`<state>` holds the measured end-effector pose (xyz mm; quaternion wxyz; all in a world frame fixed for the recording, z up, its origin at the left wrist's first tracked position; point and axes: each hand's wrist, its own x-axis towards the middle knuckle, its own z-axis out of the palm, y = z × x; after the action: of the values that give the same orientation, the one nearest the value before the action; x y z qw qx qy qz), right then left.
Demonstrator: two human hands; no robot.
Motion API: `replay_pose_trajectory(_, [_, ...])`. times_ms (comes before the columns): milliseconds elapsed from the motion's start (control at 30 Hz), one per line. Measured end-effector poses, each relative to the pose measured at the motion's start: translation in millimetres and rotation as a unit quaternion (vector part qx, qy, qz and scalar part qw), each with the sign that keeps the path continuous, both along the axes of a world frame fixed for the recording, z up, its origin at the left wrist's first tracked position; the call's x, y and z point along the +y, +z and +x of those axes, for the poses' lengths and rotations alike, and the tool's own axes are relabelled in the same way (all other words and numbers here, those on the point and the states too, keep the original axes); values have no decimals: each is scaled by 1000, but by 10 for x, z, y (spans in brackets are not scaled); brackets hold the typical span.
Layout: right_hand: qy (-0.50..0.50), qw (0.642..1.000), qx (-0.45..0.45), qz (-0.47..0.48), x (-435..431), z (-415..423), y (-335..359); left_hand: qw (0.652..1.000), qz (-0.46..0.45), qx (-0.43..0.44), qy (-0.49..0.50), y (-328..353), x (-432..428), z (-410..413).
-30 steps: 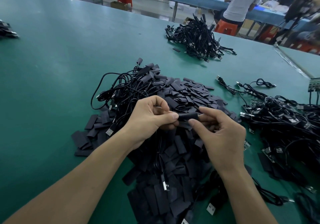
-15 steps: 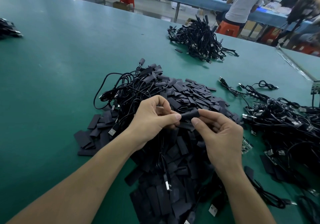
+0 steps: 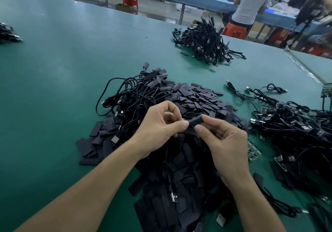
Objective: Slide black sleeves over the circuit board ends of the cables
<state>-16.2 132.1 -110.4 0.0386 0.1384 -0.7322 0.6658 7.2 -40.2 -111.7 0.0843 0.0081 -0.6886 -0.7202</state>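
Observation:
A black sleeve (image 3: 195, 120) is held level between both hands above a big heap of flat black sleeves (image 3: 195, 102). My left hand (image 3: 159, 129) pinches its left end with thumb and curled fingers. My right hand (image 3: 224, 142) pinches its right end between thumb and forefinger. A thin black cable (image 3: 166, 161) hangs down from under my left hand. The circuit board end is hidden inside the sleeve or behind my fingers. A tangle of black USB cables (image 3: 133, 95) lies on the heap's far left side.
The green table (image 3: 53, 88) holds another cable pile (image 3: 204, 43) at the back and a tangle of cables with bare green circuit boards (image 3: 291, 124) at the right. A loose board (image 3: 253, 151) lies beside my right wrist. A person (image 3: 251, 3) sits beyond the far edge.
The sleeve's right end has tilted up a little and my right fingers have shifted along it. Both hands stay in the same place over the heap.

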Motion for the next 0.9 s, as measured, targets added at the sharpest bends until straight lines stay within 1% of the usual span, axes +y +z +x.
replay_pose_trajectory(67, [-3, 999, 16, 37, 27, -3, 42, 1000, -2, 10, 3, 36, -1, 4])
replay_pose_trajectory(100, [-21, 997, 30, 71, 55, -6, 66, 1000, 2, 20, 15, 61, -11, 6])
replay_pose_trajectory(133, [-50, 990, 49, 122, 101, -14, 90, 999, 7, 35, 40, 91, -31, 9])
replay_pose_trajectory(167, [-89, 975, 71, 190, 165, -22, 116, 996, 7, 51, 78, 127, -62, 1])
replay_pose_trajectory(233, [-154, 921, 85, 348, 319, -43, 174, 980, -23, 74, 181, 205, -161, -39])
replay_pose_trajectory(300, [-188, 849, 21, 493, 468, -74, 212, 955, -64, 84, 278, 294, -301, -119])
replay_pose_trajectory(333, [-197, 812, -26, 549, 524, -85, 228, 940, -84, 86, 318, 344, -385, -169])
replay_pose_trajectory(367, [-199, 785, -71, 583, 557, -96, 246, 926, -107, 88, 352, 391, -473, -217])
replay_pose_trajectory(400, [-196, 774, -107, 593, 574, -104, 258, 911, -141, 86, 377, 431, -568, -262])
replay_pose_trajectory(433, [-192, 773, -130, 590, 579, -113, 263, 897, -186, 78, 394, 457, -658, -304])
replay_pose_trajectory(500, [-192, 787, -134, 570, 596, -131, 241, 870, -272, 47, 408, 478, -772, -374])
replay_pose_trajectory(567, [-202, 804, -112, 548, 622, -137, 220, 859, -321, 5, 400, 464, -789, -434])
replay_pose_trajectory(633, [-222, 840, -64, 490, 646, -146, 222, 844, -372, -49, 383, 441, -756, -467])
replay_pose_trajectory(667, [-229, 865, -26, 446, 654, -151, 227, 825, -422, -64, 371, 428, -726, -468])
replay_pose_trajectory(700, [-232, 888, 14, 397, 650, -154, 248, 794, -483, -69, 363, 415, -676, -459])
replay_pose_trajectory(733, [-234, 906, 45, 350, 646, -151, 275, 762, -536, -54, 361, 408, -616, -441])
replay_pose_trajectory(767, [-230, 923, 65, 302, 642, -153, 294, 741, -565, -7, 363, 422, -526, -408])
replay_pose_trajectory(800, [-216, 942, 75, 246, 636, -157, 309, 738, -570, 61, 356, 449, -411, -366])
replay_pose_trajectory(833, [-191, 962, 80, 178, 618, -160, 322, 752, -558, 126, 329, 475, -270, -312])
replay_pose_trajectory(867, [-159, 979, 80, 103, 583, -158, 336, 791, -519, 176, 274, 492, -118, -262])
replay_pose_trajectory(900, [-123, 989, 73, 29, 538, -147, 350, 850, -451, 192, 194, 496, 43, -216])
